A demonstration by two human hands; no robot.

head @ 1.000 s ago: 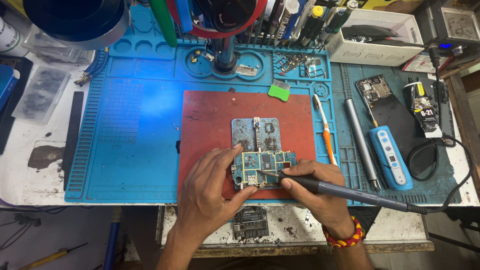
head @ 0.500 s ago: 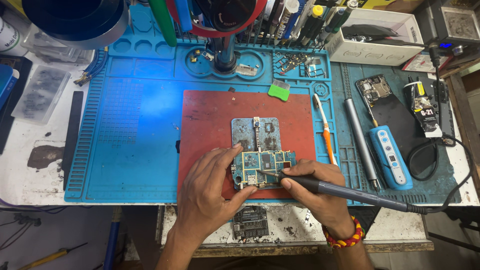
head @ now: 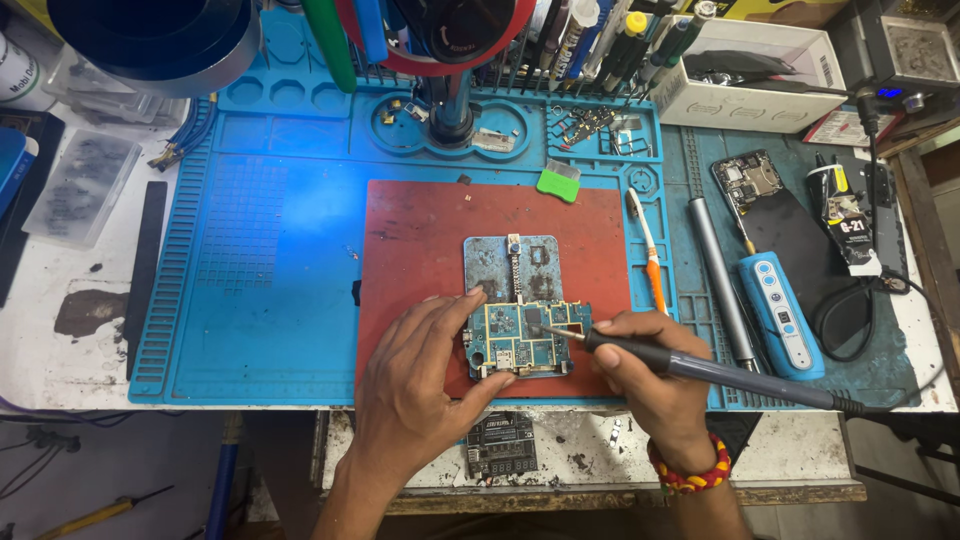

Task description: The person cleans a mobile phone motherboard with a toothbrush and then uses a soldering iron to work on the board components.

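Observation:
A small blue-green circuit board (head: 525,340) lies clamped in a grey metal holder (head: 512,265) on a red mat (head: 420,240). My left hand (head: 415,390) rests on the mat with its fingertips against the board's left edge and its thumb at the lower edge, steadying it. My right hand (head: 655,385), with a red and yellow bead bracelet at the wrist, grips a dark soldering iron (head: 700,368) like a pen. The iron's tip touches the upper middle of the board. Its cable runs off to the right.
The red mat lies on a blue work mat (head: 260,270). An orange-handled tool (head: 650,260), a grey rod (head: 715,285), a blue handheld device (head: 785,315) and a second phone board (head: 750,180) lie to the right. A tool rack (head: 600,40) and white box (head: 760,85) stand behind.

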